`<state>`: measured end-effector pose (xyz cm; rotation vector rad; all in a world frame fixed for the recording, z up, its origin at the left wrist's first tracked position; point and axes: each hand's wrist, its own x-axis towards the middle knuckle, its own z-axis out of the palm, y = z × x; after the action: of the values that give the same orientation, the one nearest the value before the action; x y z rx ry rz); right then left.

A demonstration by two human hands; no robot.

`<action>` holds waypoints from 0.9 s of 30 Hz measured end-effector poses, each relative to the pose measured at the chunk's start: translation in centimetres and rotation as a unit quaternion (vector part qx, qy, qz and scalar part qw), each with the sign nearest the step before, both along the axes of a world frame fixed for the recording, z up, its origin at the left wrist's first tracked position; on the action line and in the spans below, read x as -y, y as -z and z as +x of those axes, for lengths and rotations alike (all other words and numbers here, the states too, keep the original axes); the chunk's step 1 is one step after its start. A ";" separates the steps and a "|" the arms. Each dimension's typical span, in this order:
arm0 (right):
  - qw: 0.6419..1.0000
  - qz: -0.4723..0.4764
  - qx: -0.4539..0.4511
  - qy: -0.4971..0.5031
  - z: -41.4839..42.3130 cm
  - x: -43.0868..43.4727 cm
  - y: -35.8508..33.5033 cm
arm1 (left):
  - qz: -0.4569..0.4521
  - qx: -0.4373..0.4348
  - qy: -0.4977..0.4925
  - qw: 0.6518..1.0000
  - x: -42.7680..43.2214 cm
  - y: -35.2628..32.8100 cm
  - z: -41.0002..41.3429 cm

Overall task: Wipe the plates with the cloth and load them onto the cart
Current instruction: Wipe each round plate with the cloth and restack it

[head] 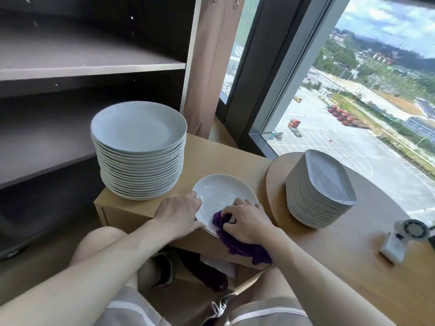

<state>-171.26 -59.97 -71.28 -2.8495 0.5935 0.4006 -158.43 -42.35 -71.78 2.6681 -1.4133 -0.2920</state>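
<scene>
Plate (223,194) at frame centre, on worktop (223,156) edge | left hand (179,212) fingers clamped on its rim, likely to steady it | right hand (244,222) fingers curled on cloth (240,247), pressing it to plate

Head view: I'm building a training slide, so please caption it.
Left hand holds a white plate by its edge while the right hand presses a purple cloth onto it.

Your round white plate (221,194) sits tilted at the near edge of the tabletop (211,158), glossy face up. The purple cloth (242,249) is bunched on the plate's rim at 5 o'clock and trails off it. A tall stack of round plates (138,147) stands at the plate's 10 o'clock, and a stack of rectangular plates (322,187) at its 3 o'clock.
</scene>
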 end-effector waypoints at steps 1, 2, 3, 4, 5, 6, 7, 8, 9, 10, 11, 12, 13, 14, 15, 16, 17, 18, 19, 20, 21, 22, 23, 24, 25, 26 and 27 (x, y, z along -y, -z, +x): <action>1.000 -0.028 0.004 0.005 -0.1 0.4 0.1 | 0.001 -0.007 0.005 1.000 0.0 0.0 0.0; 0.998 -0.054 0.008 0.012 -0.1 0.7 0.2 | 0.000 -0.016 0.009 1.000 0.0 0.0 0.0; 0.997 -0.079 0.013 0.022 -0.1 1.0 0.5 | -0.002 -0.026 0.011 1.000 -0.1 0.0 0.1; 0.994 -0.101 0.019 0.033 0.1 1.4 0.7 | -0.005 -0.035 0.012 0.999 -0.1 0.0 0.1; 0.991 -0.123 0.028 0.045 0.3 1.7 1.1 | -0.008 -0.040 0.011 0.999 -0.1 0.1 0.2; 0.988 -0.143 0.036 0.055 0.5 2.0 1.4 | -0.009 -0.043 0.010 0.999 -0.1 0.1 0.2; 0.984 -0.162 0.042 0.062 0.9 2.2 1.8 | -0.009 -0.044 0.010 0.999 -0.1 0.1 0.2; 0.981 -0.178 0.045 0.068 1.2 2.4 2.1 | -0.007 -0.048 0.010 0.999 0.0 0.0 0.2; 0.977 -0.195 0.046 0.073 1.5 2.5 2.4 | -0.005 -0.055 0.011 0.998 0.1 0.0 0.2; 0.973 -0.214 0.051 0.074 1.9 2.6 2.8 | -0.004 -0.062 0.013 0.998 0.2 -0.1 0.2; 0.968 -0.232 0.059 0.074 2.3 2.6 3.3 | -0.002 -0.067 0.014 0.998 0.2 -0.1 0.2; 0.964 -0.247 0.067 0.076 2.7 2.4 3.8 | -0.001 -0.070 0.016 0.997 0.2 0.0 0.2; 0.960 -0.256 0.075 0.083 3.0 2.4 4.0 | -0.002 -0.067 0.022 0.997 0.3 -0.1 0.1; 0.959 -0.256 0.077 0.087 3.5 2.3 4.3 | -0.002 -0.066 0.022 0.998 0.3 -0.1 0.2; 0.960 -0.253 0.080 0.090 4.2 2.2 4.6 | -0.004 -0.066 0.021 0.998 0.3 0.0 0.2; 0.960 -0.249 0.084 0.093 4.8 2.1 4.9 | -0.006 -0.065 0.020 0.998 0.3 0.1 0.2; 0.961 -0.244 0.093 0.096 5.3 2.0 5.1 | -0.007 -0.064 0.021 0.998 0.3 0.1 0.1; 0.960 -0.238 0.106 0.099 5.9 1.8 5.3 | -0.009 -0.061 0.024 0.998 0.3 0.2 0.0; 0.961 -0.229 0.121 0.101 6.4 1.6 5.4 | -0.011 -0.056 0.025 0.998 0.2 0.2 -0.1; 0.962 -0.216 0.132 0.103 6.9 1.3 5.5 | -0.014 -0.052 0.026 0.998 0.2 0.2 -0.1; 0.964 -0.201 0.139 0.102 7.3 1.0 5.5 | -0.019 -0.047 0.027 0.998 0.2 0.2 -0.2; 0.968 -0.182 0.143 0.100 7.7 0.6 5.5 | -0.023 -0.045 0.027 0.998 0.1 0.2 -0.2; 0.971 -0.163 0.145 0.096 7.9 0.3 5.4 | -0.027 -0.046 0.026 0.998 0.1 0.2 -0.2; 0.974 -0.146 0.149 0.089 8.0 0.0 5.2 | -0.028 -0.049 0.024 0.998 0.1 0.2 -0.1; 0.977 -0.130 0.152 0.079 8.0 -0.4 5.1 | -0.029 -0.050 0.023 0.998 0.1 0.2 -0.1; 0.979 -0.116 0.154 0.067 7.8 -0.8 5.0 | -0.029 -0.051 0.021 0.998 0.1 0.3 -0.1; 0.981 -0.105 0.155 0.053 7.6 -1.2 4.8 | -0.028 -0.050 0.019 0.998 0.1 0.3 0.0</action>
<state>-163.65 -58.79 -76.10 -2.9710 0.7581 -0.1313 -158.46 -42.43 -72.09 2.5454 -1.4227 -0.3776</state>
